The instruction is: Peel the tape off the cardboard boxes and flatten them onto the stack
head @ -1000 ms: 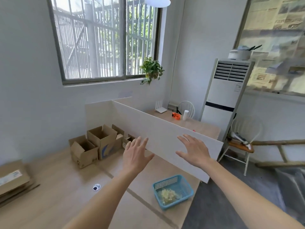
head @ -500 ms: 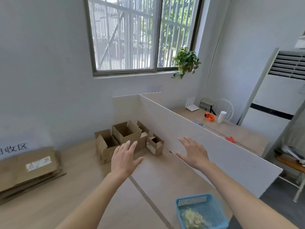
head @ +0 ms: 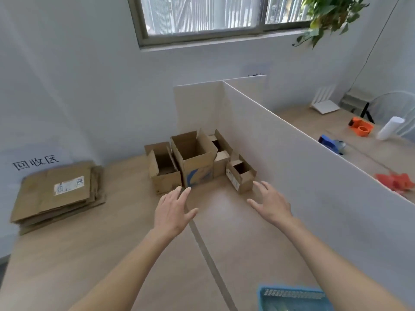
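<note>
Several open cardboard boxes stand in the corner of the wooden table: a tall one with a blue mark point(head: 197, 164), a lower one to its left point(head: 165, 170), a small one at the right point(head: 241, 175) and another behind point(head: 221, 151). A stack of flattened cardboard point(head: 58, 194) with a white label lies at the far left. My left hand point(head: 174, 212) hovers with straight fingers just in front of the tall box. My right hand point(head: 270, 204) hovers with spread fingers just before the small box. Both hands are empty.
A white divider panel point(head: 314, 171) runs along the right of the boxes. Beyond it lie tape dispensers point(head: 360, 126), a blue tool point(head: 331, 143) and red scraps point(head: 395, 180). A blue basket point(head: 292, 298) sits at the near edge. A seam point(head: 208, 257) crosses the table point(head: 67, 261).
The view has swung left and down toward the boxes. Both hands have moved forward and now hover close in front of the boxes, fingers still straight.
</note>
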Motion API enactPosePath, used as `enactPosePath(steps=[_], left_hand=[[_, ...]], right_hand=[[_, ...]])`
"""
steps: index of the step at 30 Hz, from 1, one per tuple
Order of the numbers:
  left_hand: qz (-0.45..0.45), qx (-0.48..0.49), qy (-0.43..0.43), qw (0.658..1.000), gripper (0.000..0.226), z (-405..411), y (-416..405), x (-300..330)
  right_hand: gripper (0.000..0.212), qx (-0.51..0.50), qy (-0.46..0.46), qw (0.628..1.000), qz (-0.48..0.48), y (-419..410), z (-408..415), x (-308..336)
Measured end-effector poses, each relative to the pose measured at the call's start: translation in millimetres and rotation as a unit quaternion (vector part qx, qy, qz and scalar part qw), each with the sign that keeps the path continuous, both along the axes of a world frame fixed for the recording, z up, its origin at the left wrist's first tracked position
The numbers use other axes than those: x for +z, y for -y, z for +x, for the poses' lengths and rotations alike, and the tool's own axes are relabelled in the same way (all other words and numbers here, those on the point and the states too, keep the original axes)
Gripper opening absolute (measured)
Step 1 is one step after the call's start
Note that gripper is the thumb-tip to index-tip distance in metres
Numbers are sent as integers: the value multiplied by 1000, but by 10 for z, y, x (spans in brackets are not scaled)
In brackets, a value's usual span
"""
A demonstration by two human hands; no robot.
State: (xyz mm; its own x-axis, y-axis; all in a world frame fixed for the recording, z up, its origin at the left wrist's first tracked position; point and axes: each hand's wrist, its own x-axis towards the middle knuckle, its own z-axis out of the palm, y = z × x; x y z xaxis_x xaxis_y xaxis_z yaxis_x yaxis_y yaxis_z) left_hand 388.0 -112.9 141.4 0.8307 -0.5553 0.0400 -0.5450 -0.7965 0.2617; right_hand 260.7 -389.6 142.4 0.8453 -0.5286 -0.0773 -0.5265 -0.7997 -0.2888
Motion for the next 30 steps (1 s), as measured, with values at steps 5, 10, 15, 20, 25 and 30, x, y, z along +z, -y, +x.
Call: enactPosePath(steps=[5, 10, 15, 20, 25, 30], left_hand=[[6, 2, -27, 1000, 79, 312, 732, -526], [23, -8, -38, 999, 81, 692, 1320, -942], [28, 3, -59, 998, 80, 1007, 1673, -1232], [42, 2, -66, 997, 79, 1194, 1887, -1435], [47, 8, -80, 996, 78, 1265, 2017, -1593], [68, 3, -83, 994, 76, 1246, 2018, -1695]], right_hand=[[66, -8, -9, 1000, 21, 704, 468, -712], [70, -18, -29, 999, 35, 1190, 961, -1260], [75, -18, -35, 999, 33, 1471, 1327, -1731], [88, -18, -55, 997, 56, 1565, 1627, -2098], [91, -57, -24, 993, 98, 1546, 1782, -2357], [79, -51, -22, 993, 102, 1498, 1801, -2453]])
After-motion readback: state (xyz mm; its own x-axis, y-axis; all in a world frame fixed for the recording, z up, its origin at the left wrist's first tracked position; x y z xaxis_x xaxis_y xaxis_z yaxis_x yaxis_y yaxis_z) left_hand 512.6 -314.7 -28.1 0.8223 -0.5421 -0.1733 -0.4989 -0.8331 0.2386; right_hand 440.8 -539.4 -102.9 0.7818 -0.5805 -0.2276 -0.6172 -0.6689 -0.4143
